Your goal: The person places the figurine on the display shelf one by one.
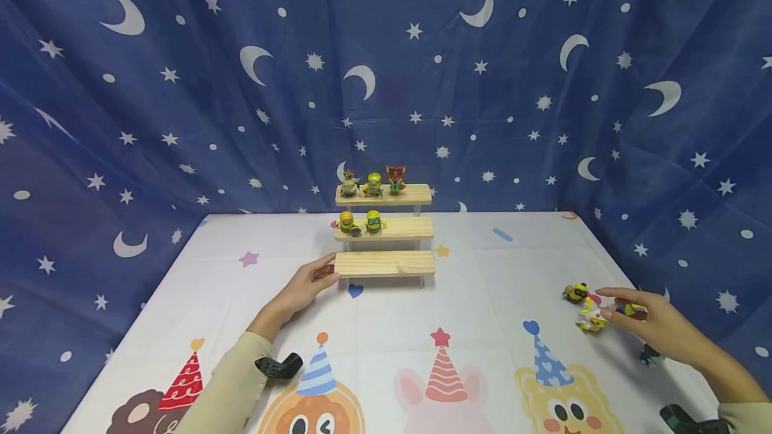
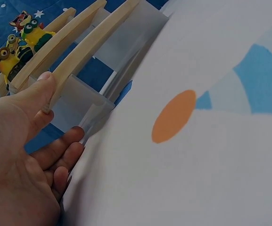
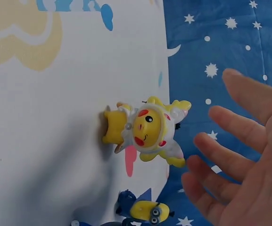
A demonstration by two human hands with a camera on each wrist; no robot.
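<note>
My left hand [image 1: 306, 288] pinches the left end of the lowest board of a three-tier wooden display stand [image 1: 384, 262], thumb on the board's end and index finger under it. The other fingers hang by the clear side panel [image 2: 77, 101]. At the right, my right hand [image 1: 666, 328] is spread over several small toy figurines, holding none. Its fingertips hover beside a yellow Pikachu figurine [image 3: 147, 127] in a white hood, which stands on the tablecloth. A yellow Minion figurine [image 3: 150, 211] stands close to it, and a black-masked one [image 1: 577, 292] is just behind.
Three figurines stand on the top board [image 1: 416, 194], among them a red fox figurine [image 1: 395, 179]. Two yellow ones, including a green-goggled figurine [image 1: 373, 222], occupy the left half of the middle board [image 1: 410, 228]. A dark figurine [image 1: 650, 355] lies below my right hand. Blue starry curtain [image 1: 386, 86] encloses the table.
</note>
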